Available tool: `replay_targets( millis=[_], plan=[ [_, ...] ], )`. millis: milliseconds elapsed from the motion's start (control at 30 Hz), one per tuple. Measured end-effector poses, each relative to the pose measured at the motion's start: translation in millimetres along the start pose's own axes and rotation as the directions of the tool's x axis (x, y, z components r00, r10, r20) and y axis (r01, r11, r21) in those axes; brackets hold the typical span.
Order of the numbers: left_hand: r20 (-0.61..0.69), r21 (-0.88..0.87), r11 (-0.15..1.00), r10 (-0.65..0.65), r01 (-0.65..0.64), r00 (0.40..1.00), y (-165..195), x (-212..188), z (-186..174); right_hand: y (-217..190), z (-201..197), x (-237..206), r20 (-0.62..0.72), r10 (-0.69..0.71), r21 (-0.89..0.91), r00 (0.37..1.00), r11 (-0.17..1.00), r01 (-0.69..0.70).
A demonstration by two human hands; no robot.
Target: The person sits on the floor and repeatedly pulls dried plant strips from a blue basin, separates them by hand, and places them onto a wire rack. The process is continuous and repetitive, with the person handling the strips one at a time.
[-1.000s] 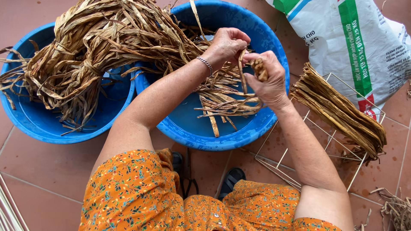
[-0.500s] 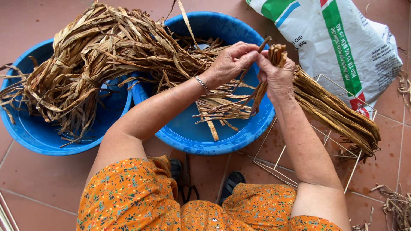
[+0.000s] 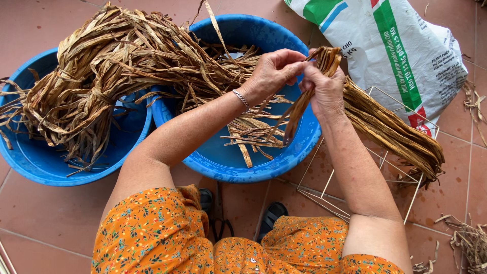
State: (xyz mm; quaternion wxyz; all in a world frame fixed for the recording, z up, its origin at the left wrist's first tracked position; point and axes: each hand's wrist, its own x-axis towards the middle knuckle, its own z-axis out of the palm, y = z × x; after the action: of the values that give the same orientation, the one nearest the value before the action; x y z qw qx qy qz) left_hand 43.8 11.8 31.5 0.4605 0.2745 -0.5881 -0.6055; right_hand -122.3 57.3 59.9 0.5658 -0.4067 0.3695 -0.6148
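Note:
My left hand (image 3: 274, 71) and my right hand (image 3: 323, 87) meet above the right blue basin (image 3: 304, 152), both pinching one dried brown leaf strip (image 3: 304, 99). The strip hangs down from my fingers toward loose strips (image 3: 253, 134) lying in the basin. A silver bracelet (image 3: 242, 98) sits on my left wrist. A big tangled heap of dried leaf strips (image 3: 116, 66) spreads across both basins to the left of my hands.
A left blue basin (image 3: 30, 167) sits beside the right one on reddish floor tiles. A wire rack (image 3: 355, 193) at right carries a stacked bundle of strips (image 3: 395, 134). A white printed sack (image 3: 401, 50) lies behind it. Scissors (image 3: 220, 223) and dark sandals lie by my knees.
Both hands rose from inside the right basin and shifted right, lifting the strip so it now hangs from my fingers near the basin's rim.

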Motion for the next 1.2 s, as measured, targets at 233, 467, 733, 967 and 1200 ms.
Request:
replay_targets(
  millis=[233,467,733,967,1200],
  plan=[
    [-0.036,0.335,0.94,0.077,-0.06,0.996,-14.0,11.5,-0.9,12.7,-7.9,4.4,-0.044,-0.094,-0.222,0.995,0.972,0.082],
    [0.011,0.703,0.681,0.276,-0.204,0.961,-28.4,33.5,24.9,34.7,-25.9,25.7,-0.058,-0.196,-0.081,0.979,0.978,0.191],
    [0.083,0.573,0.793,0.195,-0.207,0.977,-48.1,29.5,34.6,16.2,-63.1,60.2,-0.243,-0.078,0.107,0.967,0.989,0.107],
    [0.241,0.569,0.811,-0.006,-0.137,0.97,-82.1,-16.3,26.0,7.1,-120.4,68.9,-0.472,-0.123,0.02,0.873,0.989,0.15],
    [0.317,0.664,0.734,-0.099,-0.146,0.943,-98.4,-45.4,20.5,1.1,-152.2,76.1,-0.646,-0.022,0.136,0.763,0.98,0.144]
  ],
)
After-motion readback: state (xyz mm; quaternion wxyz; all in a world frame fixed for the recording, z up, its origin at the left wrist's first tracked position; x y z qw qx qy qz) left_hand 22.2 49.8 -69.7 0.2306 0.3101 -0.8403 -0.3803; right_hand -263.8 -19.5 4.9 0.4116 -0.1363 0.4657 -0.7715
